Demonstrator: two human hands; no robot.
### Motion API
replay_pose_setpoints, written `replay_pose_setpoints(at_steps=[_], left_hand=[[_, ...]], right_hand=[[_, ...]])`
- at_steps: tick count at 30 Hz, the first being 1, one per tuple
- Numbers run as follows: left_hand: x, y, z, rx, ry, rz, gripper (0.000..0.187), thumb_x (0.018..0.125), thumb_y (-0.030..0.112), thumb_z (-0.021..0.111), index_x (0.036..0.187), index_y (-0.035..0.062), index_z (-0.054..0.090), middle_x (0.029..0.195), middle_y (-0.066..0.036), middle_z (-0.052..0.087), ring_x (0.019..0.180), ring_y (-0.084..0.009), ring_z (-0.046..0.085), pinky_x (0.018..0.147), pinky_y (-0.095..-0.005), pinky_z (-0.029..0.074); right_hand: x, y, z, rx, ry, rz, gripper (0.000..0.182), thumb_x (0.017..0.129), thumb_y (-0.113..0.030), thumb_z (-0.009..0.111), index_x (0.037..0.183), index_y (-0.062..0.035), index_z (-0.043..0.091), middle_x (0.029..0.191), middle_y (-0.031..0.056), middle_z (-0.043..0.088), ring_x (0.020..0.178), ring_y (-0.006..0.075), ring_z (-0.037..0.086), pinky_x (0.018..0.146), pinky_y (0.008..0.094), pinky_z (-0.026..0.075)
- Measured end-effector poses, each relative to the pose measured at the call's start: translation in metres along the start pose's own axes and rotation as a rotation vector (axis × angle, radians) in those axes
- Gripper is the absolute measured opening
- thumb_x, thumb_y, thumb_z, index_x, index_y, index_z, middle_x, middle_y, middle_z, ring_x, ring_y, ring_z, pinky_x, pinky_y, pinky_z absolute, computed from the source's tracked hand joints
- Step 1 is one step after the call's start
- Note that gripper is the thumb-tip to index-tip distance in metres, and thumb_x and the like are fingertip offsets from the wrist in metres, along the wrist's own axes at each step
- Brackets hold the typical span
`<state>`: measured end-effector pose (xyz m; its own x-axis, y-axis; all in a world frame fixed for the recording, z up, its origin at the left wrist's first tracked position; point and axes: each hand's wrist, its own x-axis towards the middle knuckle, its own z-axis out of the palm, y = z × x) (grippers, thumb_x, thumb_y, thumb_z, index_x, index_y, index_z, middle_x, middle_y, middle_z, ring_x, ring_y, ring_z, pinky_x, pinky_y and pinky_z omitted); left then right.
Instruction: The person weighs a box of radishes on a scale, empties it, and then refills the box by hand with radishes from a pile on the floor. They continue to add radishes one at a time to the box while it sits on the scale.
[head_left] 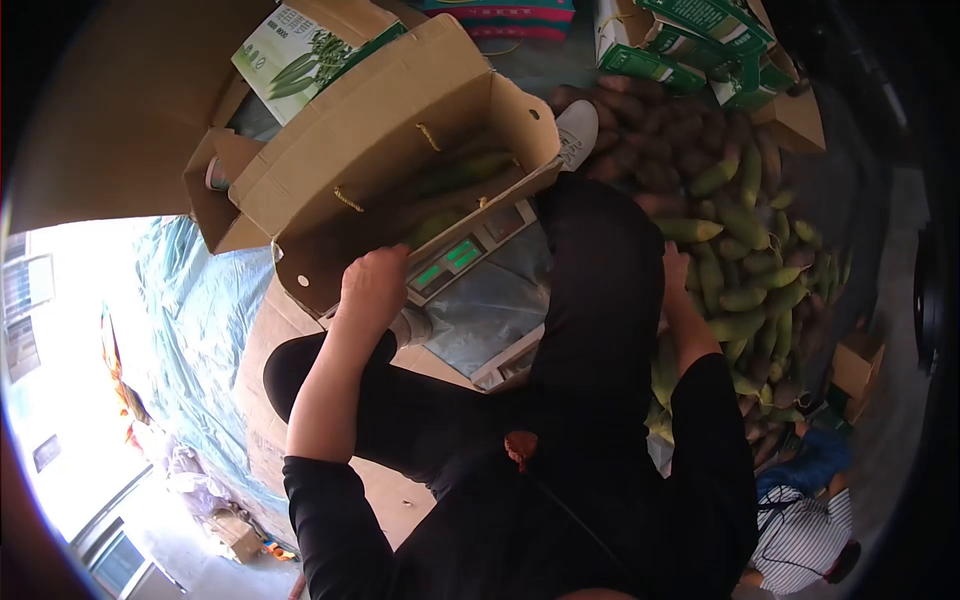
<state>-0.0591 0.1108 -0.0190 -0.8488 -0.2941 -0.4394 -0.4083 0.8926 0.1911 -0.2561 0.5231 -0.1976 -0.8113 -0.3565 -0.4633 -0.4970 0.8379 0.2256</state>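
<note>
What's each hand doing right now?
Left hand: curled at the box's edge; grip can't be told.
Right hand: by the green vegetables, partly hidden; can't tell.

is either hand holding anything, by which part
Can't tell: the left hand is at the near edge of the carton, the right hand by the green vegetables, fingertips hidden.

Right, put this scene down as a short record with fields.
left hand: at near edge of open cardboard box, grip unclear
right hand: beside green vegetables, fingertips unclear
box contents: long green produce, shaded
display panel: lit green, along box's near side
behind green heap: reddish-brown produce
lower right: another person in striped top
</note>
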Motion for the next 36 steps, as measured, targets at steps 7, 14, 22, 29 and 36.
replay_pose_setpoints(at_steps=[7,14,22,29,36], left_hand=[[-0.002,-0.003,0.007,0.012,0.101,0.051,0.016,0.073,0.000,0.053,0.085,0.0068,0.061,0.079,-0.016,0.064,0.079,-0.0354,0.064,0.068,-0.0426,0.052],[-0.001,-0.005,0.008,0.027,0.075,0.043,0.013,0.078,0.004,0.052,0.088,0.0056,0.060,0.080,-0.018,0.063,0.081,-0.0368,0.062,0.070,-0.0453,0.050],[-0.002,-0.003,0.005,0.042,0.084,0.055,0.010,0.080,0.009,0.054,0.088,0.0068,0.060,0.080,-0.017,0.064,0.080,-0.0359,0.063,0.069,-0.0456,0.051],[-0.003,-0.009,0.008,-0.014,0.124,0.105,0.016,0.080,0.013,0.052,0.085,0.0025,0.062,0.077,-0.023,0.062,0.076,-0.0416,0.061,0.066,-0.0513,0.048],[-0.001,-0.006,0.003,0.006,0.119,0.191,0.018,0.083,0.013,0.049,0.086,0.0013,0.062,0.077,-0.024,0.061,0.078,-0.0421,0.060,0.067,-0.0502,0.048]], right_hand=[[0.034,0.023,-0.088,0.626,0.509,-0.113,0.065,0.058,-0.020,0.078,0.117,-0.0125,0.053,0.108,0.0096,0.056,0.105,0.0346,0.051,0.084,0.0428,0.044],[-0.018,-0.051,-0.308,0.872,0.723,-0.566,0.056,0.064,-0.013,0.075,0.116,-0.0057,0.054,0.111,0.0090,0.057,0.105,0.0252,0.054,0.091,0.0348,0.042],[-0.022,-0.200,-0.349,0.700,0.645,-0.994,0.054,0.060,-0.018,0.077,0.109,-0.0126,0.057,0.104,0.0066,0.058,0.101,0.0287,0.055,0.083,0.0388,0.045],[-0.017,-0.309,-0.291,0.392,0.496,-0.859,0.027,0.067,-0.022,0.067,0.094,-0.0174,0.066,0.105,0.0047,0.060,0.099,0.0243,0.055,0.075,0.0465,0.041],[-0.029,-0.293,-0.306,0.561,0.541,-0.792,0.014,0.079,-0.026,0.062,0.089,-0.0168,0.064,0.094,0.0001,0.064,0.096,0.0200,0.057,0.076,0.0405,0.039]])
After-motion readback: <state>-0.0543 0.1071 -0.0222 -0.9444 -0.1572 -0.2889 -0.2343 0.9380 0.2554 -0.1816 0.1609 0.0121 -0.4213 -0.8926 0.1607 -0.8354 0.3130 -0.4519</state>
